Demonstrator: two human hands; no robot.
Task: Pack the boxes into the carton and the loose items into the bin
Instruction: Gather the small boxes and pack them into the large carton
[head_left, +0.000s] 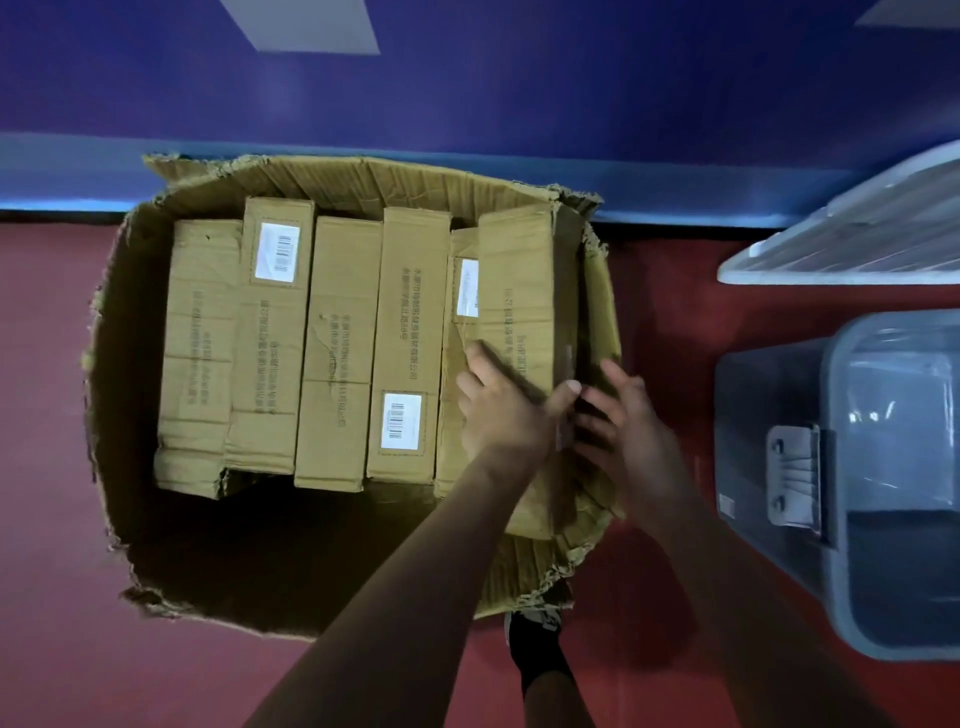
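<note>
- Head view: the fingers (475, 358) of the left hand (498, 415) lay spread on the left face of the rightmost box (524, 280). The thumb was hooked across its top edge, so the box was pinched between thumb and fingers.
- The right hand (628, 426) had its fingers fairly straight and a little apart. They pressed against the box's right side, in the narrow gap between it and the wall of the carton (111, 332). Whether any fingertip curled under an edge could not be told.
- The box lay directly between the two hands, at their fingertips. Its long axis ran away from the person toward the carton's far wall, parallel to the five other boxes (337, 338) standing on edge to its left.
- It overlapped its neighbour and seemed to ride higher, so it was probably not fully seated. The coming move looked to be straight down along the right wall, with the right hand on the tighter side.
- The bin (841, 597) stood well apart to the right of the carton, with its lid (831, 244) beyond it.
</note>
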